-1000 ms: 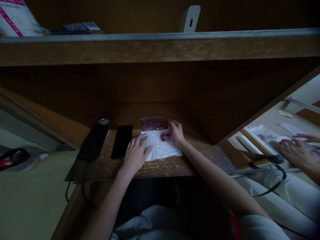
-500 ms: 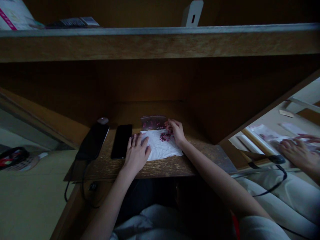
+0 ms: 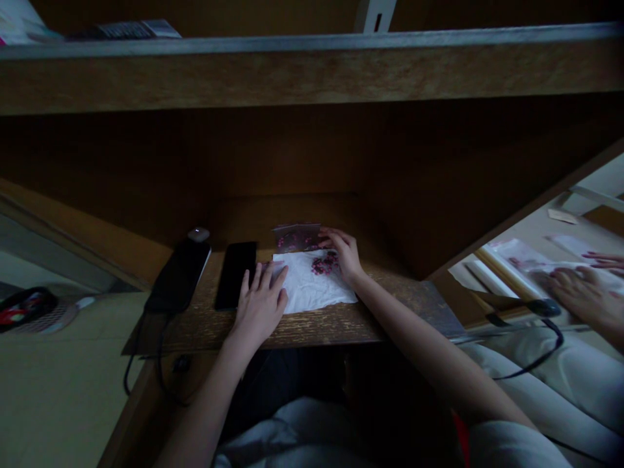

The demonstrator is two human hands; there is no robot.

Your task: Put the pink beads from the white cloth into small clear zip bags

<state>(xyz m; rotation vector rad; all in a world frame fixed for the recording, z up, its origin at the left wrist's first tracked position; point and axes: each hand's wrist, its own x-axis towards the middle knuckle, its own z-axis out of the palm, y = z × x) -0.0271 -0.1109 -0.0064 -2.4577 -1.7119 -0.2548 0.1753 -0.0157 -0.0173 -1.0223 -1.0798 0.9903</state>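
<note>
Left hand (image 3: 260, 302) flat and open, fingers spread, tips just on the left edge of a white sheet (image 3: 312, 286), nothing gripped. Right hand (image 3: 344, 255) curled loosely at the clear zip bag (image 3: 297, 238), no telling if it's pinching anything. Pink beads (image 3: 324, 263) heaped on the sheet, more inside the bag, all near the desk's (image 3: 316, 328) far edge. Black phone (image 3: 235, 275) just left of the sheet. Another person's hand (image 3: 585, 296) off at a separate spot on the right.
</note>
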